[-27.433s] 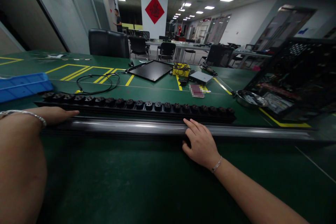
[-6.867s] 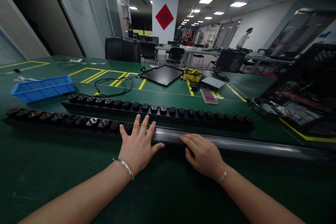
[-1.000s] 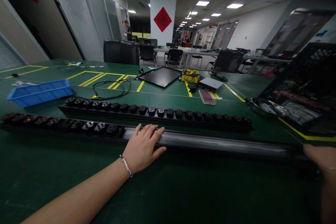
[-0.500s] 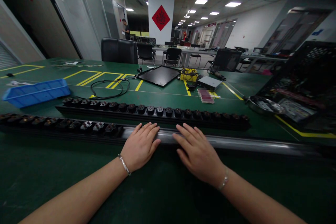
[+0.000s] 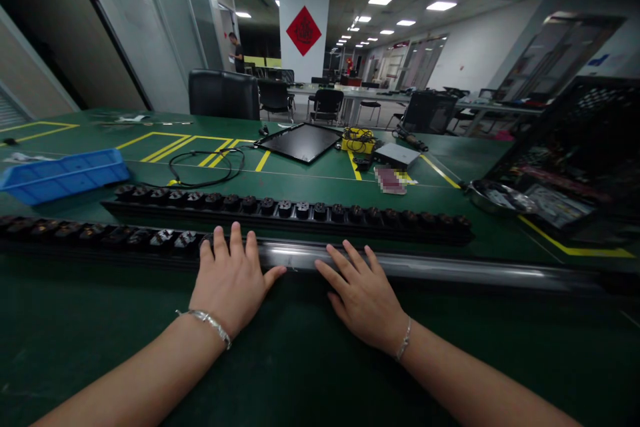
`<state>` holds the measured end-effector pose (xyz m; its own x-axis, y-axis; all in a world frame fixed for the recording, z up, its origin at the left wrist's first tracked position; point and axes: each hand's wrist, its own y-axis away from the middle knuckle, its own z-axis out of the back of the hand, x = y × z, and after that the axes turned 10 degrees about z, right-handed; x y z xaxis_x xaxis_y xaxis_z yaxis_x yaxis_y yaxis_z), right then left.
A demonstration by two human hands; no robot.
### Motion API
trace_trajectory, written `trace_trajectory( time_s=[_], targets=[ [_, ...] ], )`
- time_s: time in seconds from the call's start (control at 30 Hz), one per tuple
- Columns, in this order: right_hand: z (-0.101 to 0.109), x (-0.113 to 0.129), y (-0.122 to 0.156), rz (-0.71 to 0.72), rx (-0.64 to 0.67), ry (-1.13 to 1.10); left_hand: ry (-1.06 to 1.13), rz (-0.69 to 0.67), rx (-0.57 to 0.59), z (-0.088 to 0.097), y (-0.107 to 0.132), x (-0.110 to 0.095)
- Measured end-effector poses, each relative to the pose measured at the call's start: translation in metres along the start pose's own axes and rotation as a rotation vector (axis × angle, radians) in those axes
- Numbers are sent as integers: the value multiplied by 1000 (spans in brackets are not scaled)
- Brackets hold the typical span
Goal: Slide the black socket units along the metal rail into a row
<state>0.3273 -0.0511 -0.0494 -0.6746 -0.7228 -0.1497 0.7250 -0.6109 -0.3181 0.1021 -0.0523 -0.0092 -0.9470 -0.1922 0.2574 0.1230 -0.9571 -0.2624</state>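
A long grey metal housing (image 5: 450, 268) lies across the green bench (image 5: 310, 373) in front of me. A black strip of sockets (image 5: 90, 235) sticks out of its left end. My left hand (image 5: 227, 280) lies flat, fingers spread, where the socket strip enters the housing. My right hand (image 5: 363, 290) rests flat on the housing just to the right, fingers stretched out. Both wrists wear thin bracelets. Behind lies a second black socket strip (image 5: 285, 208), parallel to the first.
A blue bin (image 5: 60, 173) stands at the left, a coiled black cable (image 5: 205, 167) behind the strips. Farther back lie a black panel (image 5: 300, 141), a yellow box (image 5: 357, 141) and a grey device (image 5: 397, 155). At the right are a metal bowl (image 5: 493, 197) and a black crate (image 5: 580, 147).
My right hand came back from the housing's far right end to beside my left hand. Both hands then shifted left along the housing, and less of the socket strip shows outside it.
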Motion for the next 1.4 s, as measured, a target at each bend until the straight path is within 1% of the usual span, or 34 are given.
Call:
trace_trajectory(
  time_s=[0.07, 0.1, 0.17, 0.27, 0.33, 0.43, 0.53, 0.7, 0.9, 1.07, 1.2, 1.3, 1.4],
  targets=[
    [0, 0, 0, 0, 3, -5, -27, 11, 106, 3, 0, 2],
    [0, -1, 0, -1, 5, -7, -29, 7, 136, 5, 0, 2],
    [0, -1, 0, -3, 5, -9, -20, -10, 143, 7, -1, 2],
    [0, -1, 0, -7, 0, -8, 6, -37, 99, 10, -5, 6],
    [0, 0, 0, -5, 0, -7, 12, -23, 80, 11, -8, 10],
    [0, 0, 0, -2, 1, -3, -10, 36, 136, 10, -13, 18],
    [0, -1, 0, -2, 2, 0, -28, 11, 198, 7, -15, 22],
    [1, 0, 0, -3, 8, -1, -1, -25, 114, 9, -12, 20],
    [1, 0, 0, -7, 9, -9, 123, -130, 48, 11, -6, 9],
    [1, 0, -1, -2, -2, -6, 224, -278, -59, 10, -1, -1],
    [1, 0, -1, 1, -8, 2, 312, -358, -76, 11, 3, -7],
    [2, 0, -1, -1, -1, -2, 335, -357, -73, 8, 1, -6],
    [3, 0, -2, -3, 0, 0, 247, -256, -34, 2, -3, 1]
  ],
)
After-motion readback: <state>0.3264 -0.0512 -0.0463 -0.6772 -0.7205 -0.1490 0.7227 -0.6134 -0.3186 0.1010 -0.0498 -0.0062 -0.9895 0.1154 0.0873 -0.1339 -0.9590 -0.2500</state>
